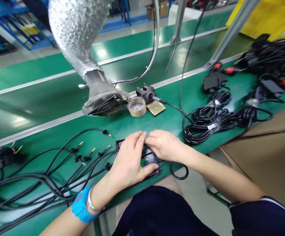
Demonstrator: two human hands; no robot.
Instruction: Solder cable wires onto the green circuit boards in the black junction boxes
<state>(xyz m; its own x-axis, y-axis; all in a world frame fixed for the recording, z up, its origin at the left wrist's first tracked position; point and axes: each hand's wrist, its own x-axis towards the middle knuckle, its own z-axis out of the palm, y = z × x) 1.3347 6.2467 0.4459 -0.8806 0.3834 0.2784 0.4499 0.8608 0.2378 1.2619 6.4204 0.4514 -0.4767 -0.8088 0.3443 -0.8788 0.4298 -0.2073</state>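
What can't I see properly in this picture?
Head view:
Inside of the black case: partly covered by the left hand.
Anything the right hand may hold: hidden by the hand itself.
Rest of the black cables: cut off by the left edge.
Yellow thing: cut off at the top right.

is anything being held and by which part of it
The left grip holds the open black case from above, across its left part. The right grip pinches near its far side; whether anything is in it cannot be told.
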